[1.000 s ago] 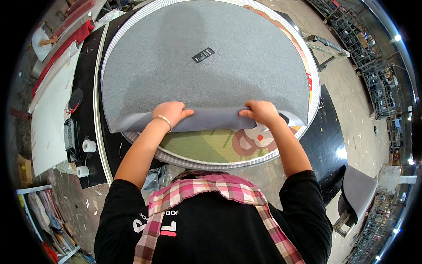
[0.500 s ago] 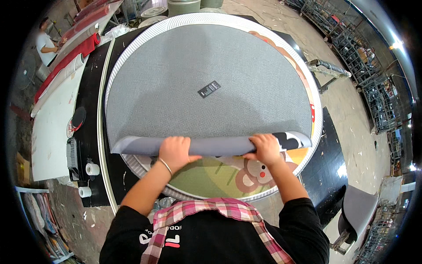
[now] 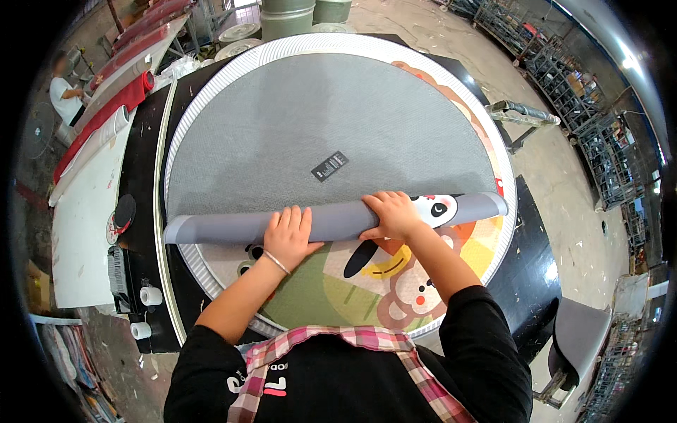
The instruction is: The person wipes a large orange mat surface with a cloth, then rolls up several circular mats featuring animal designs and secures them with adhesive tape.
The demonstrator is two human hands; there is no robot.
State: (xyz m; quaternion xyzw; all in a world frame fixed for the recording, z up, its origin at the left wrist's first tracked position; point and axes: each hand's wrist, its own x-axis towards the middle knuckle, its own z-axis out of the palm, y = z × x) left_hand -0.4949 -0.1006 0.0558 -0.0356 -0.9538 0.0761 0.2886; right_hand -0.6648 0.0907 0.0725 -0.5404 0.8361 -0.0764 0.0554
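Observation:
A large round mat (image 3: 247, 134) lies grey backing up, with a dark label (image 3: 330, 166) near its middle. Its near edge is curled into a long roll (image 3: 331, 223), grey outside with a printed panda face toward the right end. My left hand (image 3: 288, 241), a bracelet at its wrist, rests on the roll left of centre with fingers extended over the top. Farther right, my right hand (image 3: 395, 214) lies across the roll, fingers stretched and thumb apart. Below the roll shows a printed surface (image 3: 416, 299) with a cartoon bear, green patches and yellow shapes.
A white ribbed rim (image 3: 185, 106) surrounds the mat on a black table (image 3: 518, 268). Two white tape rolls (image 3: 149, 296) and a black tray (image 3: 120, 278) sit left. A grey chair (image 3: 582, 331) stands at right, wire racks (image 3: 564, 77) beyond. A person (image 3: 65, 95) works far left.
The roll has grown, and more of the printed surface shows below it. My right hand has shifted left and away from me; my left hand's fingers have straightened over the roll.

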